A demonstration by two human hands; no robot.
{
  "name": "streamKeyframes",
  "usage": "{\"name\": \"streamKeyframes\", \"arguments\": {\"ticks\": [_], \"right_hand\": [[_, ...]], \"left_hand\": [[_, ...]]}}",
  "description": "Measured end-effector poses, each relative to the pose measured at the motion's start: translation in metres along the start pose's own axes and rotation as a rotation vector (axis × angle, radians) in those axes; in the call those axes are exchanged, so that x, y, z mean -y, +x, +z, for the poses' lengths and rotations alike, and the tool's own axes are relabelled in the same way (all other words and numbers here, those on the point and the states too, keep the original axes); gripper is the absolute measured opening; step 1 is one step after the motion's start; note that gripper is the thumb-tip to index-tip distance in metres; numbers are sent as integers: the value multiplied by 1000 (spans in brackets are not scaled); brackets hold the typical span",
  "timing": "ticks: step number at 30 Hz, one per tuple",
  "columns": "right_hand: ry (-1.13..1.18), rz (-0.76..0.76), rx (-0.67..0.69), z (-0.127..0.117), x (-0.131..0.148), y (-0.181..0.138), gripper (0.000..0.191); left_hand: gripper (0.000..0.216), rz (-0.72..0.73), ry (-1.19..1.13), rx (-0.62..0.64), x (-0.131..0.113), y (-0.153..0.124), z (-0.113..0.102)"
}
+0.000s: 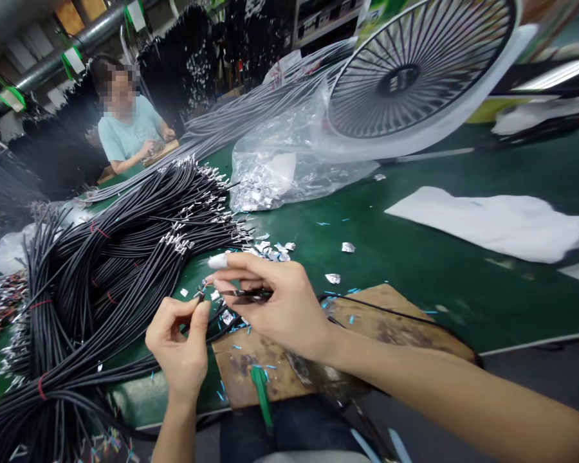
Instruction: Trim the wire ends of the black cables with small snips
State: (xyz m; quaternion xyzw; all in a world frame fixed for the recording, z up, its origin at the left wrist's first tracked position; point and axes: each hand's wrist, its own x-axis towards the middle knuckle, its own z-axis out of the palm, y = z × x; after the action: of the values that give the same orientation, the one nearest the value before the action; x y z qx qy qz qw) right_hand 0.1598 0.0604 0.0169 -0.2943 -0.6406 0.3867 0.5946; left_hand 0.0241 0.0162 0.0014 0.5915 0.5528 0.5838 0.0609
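Note:
My left hand (pixel 181 341) pinches a black cable (pixel 201 298) close to its stripped end, between thumb and index finger. Just to its right, my right hand (pixel 284 302) is closed around a slim dark pointed tool (pixel 246 296), perhaps tweezers, its exact kind unclear. A white cover (pixel 218 261) wraps one fingertip of that hand. The right fingers come close to the fine wires at the cable's end; whether they touch is too small to tell. Beneath the hands lies a worn wooden board (pixel 395 315), strewn with small blue scraps.
Bundles of black cables (pixel 145 238) with stripped ends fill the left side of the green table (pixel 463 257). A plastic bag (pixel 275 173) of foil bits and a fan (pixel 405 77) stand behind. White sheet (pixel 492 222) lies right. Another person (pixel 130 135) sits across.

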Motion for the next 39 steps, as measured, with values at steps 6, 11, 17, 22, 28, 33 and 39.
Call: {"name": "streamKeyframes", "arguments": {"ticks": [6,11,17,22,28,33,39], "right_hand": [[-183,-173,24,-1,-2,-1,24],[-309,-311,20,-4,1,-2,27],[-10,57,52,-1,0,0,28],[257,218,141,-1,-1,6,21],[134,1,179,-6,2,8,16],[138,129,183,-3,0,7,20],[-115,155,209,-2,-1,9,32]], "left_hand": [[9,5,7,20,0,-2,0],[7,-14,29,-12,-1,-1,0],[9,129,132,-80,-2,0,4],[8,-50,-101,78,4,2,-6],[12,-186,-159,284,1,7,-18],[4,-107,-153,154,1,7,-13],[12,153,28,-122,2,5,-10]]}}
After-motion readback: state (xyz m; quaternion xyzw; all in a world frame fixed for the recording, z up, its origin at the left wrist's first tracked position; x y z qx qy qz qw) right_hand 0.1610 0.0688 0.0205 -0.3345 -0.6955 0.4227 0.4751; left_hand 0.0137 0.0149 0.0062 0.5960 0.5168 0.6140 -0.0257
